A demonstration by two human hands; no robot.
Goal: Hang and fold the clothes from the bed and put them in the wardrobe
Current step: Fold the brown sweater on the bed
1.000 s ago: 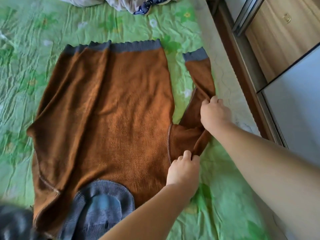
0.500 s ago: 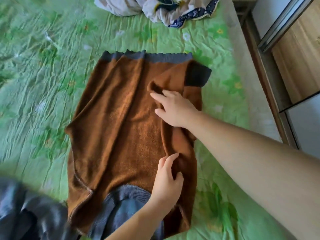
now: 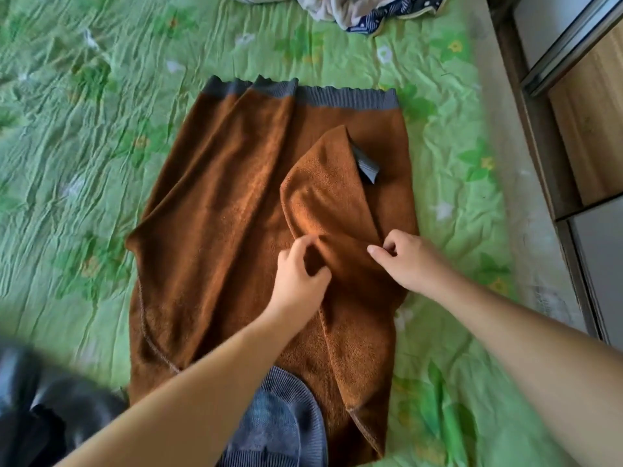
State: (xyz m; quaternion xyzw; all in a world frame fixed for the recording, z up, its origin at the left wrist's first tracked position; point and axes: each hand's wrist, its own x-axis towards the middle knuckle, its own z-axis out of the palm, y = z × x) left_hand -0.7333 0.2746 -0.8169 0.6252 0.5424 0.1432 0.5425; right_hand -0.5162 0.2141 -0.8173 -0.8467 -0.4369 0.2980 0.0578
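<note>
A brown knit sweater (image 3: 219,230) with a grey hem lies flat on the green bed sheet (image 3: 67,163), its grey collar (image 3: 279,429) nearest me. Its right sleeve (image 3: 330,197) is folded in over the body, the grey cuff (image 3: 365,165) pointing toward the hem. My left hand (image 3: 300,281) hovers at the base of that sleeve with loosely curled fingers, thumb and forefinger apart. My right hand (image 3: 408,261) rests on the sleeve's right edge, forefinger stretched out and the other fingers loosely curled. Neither hand plainly grips the cloth.
A heap of light and navy clothes (image 3: 357,8) lies at the far end of the bed. A dark garment (image 3: 37,412) sits blurred at the near left. The wardrobe (image 3: 593,136), with wooden and white panels, runs along the bed's right side.
The right sleeve went from lying out to the side to folded across the sweater's body. Both hands have drawn back to the sleeve's base and loosened their hold.
</note>
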